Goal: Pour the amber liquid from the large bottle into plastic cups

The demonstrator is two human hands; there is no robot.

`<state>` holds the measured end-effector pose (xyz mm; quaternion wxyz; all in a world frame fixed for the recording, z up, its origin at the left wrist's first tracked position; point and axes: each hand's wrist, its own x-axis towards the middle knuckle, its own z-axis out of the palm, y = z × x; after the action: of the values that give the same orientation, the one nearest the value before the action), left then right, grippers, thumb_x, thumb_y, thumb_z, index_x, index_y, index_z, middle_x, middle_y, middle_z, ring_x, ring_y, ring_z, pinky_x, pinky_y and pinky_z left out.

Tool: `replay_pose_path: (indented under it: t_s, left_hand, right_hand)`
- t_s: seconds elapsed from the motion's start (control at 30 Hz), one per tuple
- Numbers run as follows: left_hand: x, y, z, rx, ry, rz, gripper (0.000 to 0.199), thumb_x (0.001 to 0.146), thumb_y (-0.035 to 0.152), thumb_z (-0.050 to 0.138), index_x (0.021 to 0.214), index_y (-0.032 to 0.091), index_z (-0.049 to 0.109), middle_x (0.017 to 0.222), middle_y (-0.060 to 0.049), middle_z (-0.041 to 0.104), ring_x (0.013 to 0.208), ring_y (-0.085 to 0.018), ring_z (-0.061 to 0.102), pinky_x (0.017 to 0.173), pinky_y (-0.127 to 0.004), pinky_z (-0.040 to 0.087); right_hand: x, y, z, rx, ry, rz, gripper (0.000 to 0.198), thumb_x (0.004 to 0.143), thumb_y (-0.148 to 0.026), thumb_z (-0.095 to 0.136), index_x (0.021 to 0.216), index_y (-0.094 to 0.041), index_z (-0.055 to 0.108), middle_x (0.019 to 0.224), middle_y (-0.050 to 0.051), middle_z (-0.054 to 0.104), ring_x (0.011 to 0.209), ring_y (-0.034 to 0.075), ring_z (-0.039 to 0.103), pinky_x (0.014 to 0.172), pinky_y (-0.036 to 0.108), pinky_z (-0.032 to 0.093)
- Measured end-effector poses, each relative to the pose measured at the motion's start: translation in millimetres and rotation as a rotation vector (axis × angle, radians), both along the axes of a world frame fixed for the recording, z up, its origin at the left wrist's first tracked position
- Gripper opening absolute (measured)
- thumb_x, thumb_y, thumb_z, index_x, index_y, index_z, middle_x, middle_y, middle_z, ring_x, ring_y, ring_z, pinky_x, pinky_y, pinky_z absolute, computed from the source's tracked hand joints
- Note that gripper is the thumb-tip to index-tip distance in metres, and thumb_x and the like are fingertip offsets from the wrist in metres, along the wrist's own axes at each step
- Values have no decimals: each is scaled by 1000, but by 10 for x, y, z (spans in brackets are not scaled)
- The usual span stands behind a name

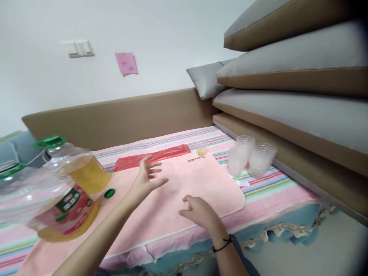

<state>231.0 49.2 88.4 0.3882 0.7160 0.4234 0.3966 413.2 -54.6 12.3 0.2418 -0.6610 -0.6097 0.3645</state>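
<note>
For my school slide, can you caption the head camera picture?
Two empty hands, left hand and right hand, hover over a pink towel beside an oil bottle.

Matt pink cloth mat (184,191), glossy clear plastic oil bottle (71,188) and cups (251,155).

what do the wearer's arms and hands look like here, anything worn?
Both arms are bare to the frame edge, no sleeves, no gloves. The left hand shows no rings or bands. The right hand has a thin dark band around the wrist, like a hair tie. No watch or markings visible.
</note>
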Motion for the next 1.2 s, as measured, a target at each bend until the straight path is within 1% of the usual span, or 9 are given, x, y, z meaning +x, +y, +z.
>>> replay_pose_path:
  t_s: [0.13, 0.27, 0.4, 0.53, 0.83, 0.93, 1.03, 1.13, 1.2]
  left_hand:
    - [-508, -196, -272, -57, 39, 116, 89, 57, 38, 85, 129, 27, 33, 128, -16, 58, 113, -29, 63, 94, -50, 49]
    - [-694, -342, -427, -89, 19, 116, 90, 57, 34, 85, 129, 25, 33, 128, -16, 58, 111, -28, 63, 94, -49, 49]
    - [-739, -412, -533, -149, -24, 78, 92, 55, 30, 86, 128, 25, 31, 128, -16, 57, 108, -27, 63, 89, -46, 50]
    - [-753, -453, -627, -156, -66, 55, 91, 56, 31, 86, 128, 26, 31, 131, -16, 55, 109, -26, 61, 89, -44, 50]
    - [-550, -508, -831, -118, -112, -43, 92, 58, 23, 87, 131, 24, 31, 138, -20, 54, 119, -28, 61, 104, -51, 45]
    - [-501, -538, -830, -90, -92, -63, 92, 58, 22, 89, 132, 25, 35, 140, -20, 54, 127, -32, 57, 106, -55, 42]
    - [-537, -577, -739, -19, -88, -62, 88, 59, 25, 89, 133, 26, 40, 144, -19, 53, 135, -33, 51, 107, -54, 43]
    - [-701, -608, -574, 116, -102, 7, 66, 72, 34, 80, 128, 26, 47, 142, -15, 55, 133, -30, 53, 107, -50, 44]
    - [-893, -613, -453, 239, -112, 105, 50, 80, 38, 72, 124, 25, 51, 137, -12, 57, 131, -27, 54, 108, -48, 43]
  right_hand:
    - [-18, -4, -113, 36, -12, 11, 45, 86, -31, 67, 126, -11, 64, 87, 7, 69, 80, 19, 63, 68, 26, 39]
    - [-19, 2, -256, 104, -25, 9, 40, 87, -30, 65, 122, -11, 66, 88, 7, 68, 83, 19, 63, 72, 26, 40]
    - [-2, -4, -362, 144, -25, 27, 40, 88, -32, 61, 122, -12, 65, 89, 7, 68, 84, 20, 63, 76, 28, 43]
    - [10, -37, -400, 161, -54, 53, 43, 88, -34, 59, 124, -10, 64, 87, 7, 68, 83, 21, 63, 76, 30, 43]
    - [33, -51, -525, 228, -26, 69, 48, 85, -49, 56, 117, -13, 66, 81, 5, 66, 78, 21, 62, 74, 32, 45]
    - [34, -56, -530, 225, -18, 67, 49, 84, -51, 56, 115, -14, 66, 80, 4, 65, 77, 21, 62, 74, 33, 45]
    - [40, -72, -504, 231, -4, 58, 49, 83, -51, 56, 113, -14, 67, 81, 5, 67, 78, 22, 63, 74, 33, 46]
    - [11, -88, -468, 305, 35, -6, 43, 84, -50, 56, 104, -14, 69, 82, 7, 69, 80, 23, 64, 75, 34, 47]
    - [-62, -98, -439, 419, 96, -96, 40, 86, -50, 56, 100, -15, 69, 81, 8, 69, 76, 22, 65, 72, 34, 49]
